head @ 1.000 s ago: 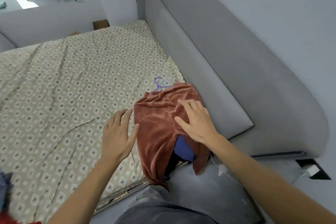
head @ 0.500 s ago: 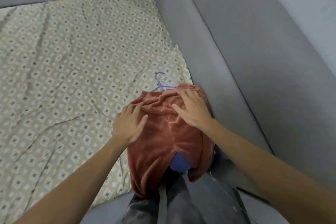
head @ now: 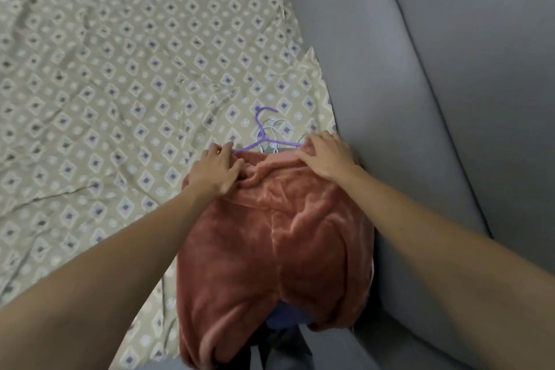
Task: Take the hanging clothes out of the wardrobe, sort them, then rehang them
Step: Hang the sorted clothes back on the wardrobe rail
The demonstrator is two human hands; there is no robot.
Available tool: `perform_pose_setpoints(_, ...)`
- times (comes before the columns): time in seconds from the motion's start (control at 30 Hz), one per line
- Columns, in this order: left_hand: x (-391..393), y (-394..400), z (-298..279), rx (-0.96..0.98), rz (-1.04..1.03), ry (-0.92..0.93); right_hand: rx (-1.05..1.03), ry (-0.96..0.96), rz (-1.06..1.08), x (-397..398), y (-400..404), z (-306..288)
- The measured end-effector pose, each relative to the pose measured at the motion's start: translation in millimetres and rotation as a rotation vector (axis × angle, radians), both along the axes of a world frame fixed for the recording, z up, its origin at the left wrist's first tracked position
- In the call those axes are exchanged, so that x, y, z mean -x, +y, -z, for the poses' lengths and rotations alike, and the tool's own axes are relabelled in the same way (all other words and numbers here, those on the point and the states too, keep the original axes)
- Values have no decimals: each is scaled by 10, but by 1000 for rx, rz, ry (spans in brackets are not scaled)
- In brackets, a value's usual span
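- The rust-red fleece garment (head: 270, 237) lies on the bed (head: 105, 84), hard against the grey padded side panel (head: 375, 129), with something blue under its near hem.
- My left hand (head: 217, 171) has its fingers curled into the top edge; my right hand (head: 326, 156) pinches the opposite corner.
- The purple hanger (head: 264, 135) pokes out beyond that edge, atop pale wire hangers.
- To do this well, I judge: keep both grips even, draw the edge taut and level, and avoid snagging the hooks.
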State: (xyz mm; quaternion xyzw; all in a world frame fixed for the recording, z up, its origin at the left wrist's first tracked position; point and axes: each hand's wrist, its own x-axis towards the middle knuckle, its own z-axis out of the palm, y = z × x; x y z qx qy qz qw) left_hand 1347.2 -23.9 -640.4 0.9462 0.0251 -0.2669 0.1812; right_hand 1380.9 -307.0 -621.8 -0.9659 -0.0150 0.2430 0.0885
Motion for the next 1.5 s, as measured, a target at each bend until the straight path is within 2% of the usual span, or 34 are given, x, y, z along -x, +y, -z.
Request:
perform_pose_setpoints(0.13,-100,27,165,14,-9,120,-62,44,-5,-97,22,86)
perform_pose_setpoints(0.27,-60,72,141,31,-41,67,-117,51,-78,-135,25,12)
perform_pose_setpoints(0.4,66,129,-10,157,-47,-3,-141,-11,-140,-87,12,-129)
perform_pose_setpoints(0.57,230,153,-508,267,-57,-144,-188,-113,-146,107,-60,-553)
perform_pose_setpoints(0.77,487,214,-1462,315,-12,-292,-232,-287,-70,570,-53,-1531)
perform_pose_setpoints(0.97,949,260,-2322,359,98,-412,-220,-562,25,1354,21,-2304)
perform_pose_setpoints(1.1,1095,261,-2771,489,226,-464,-153,-704,204,2016,127,-2784)
perform_pose_setpoints(1.3,1496,325,-3519,605,533,-613,3,-910,466,3281,464,-3623)
perform_pose_setpoints(1.5,2207,136,-4233,676,817,-687,81,-1019,765,4757,915,-4269)
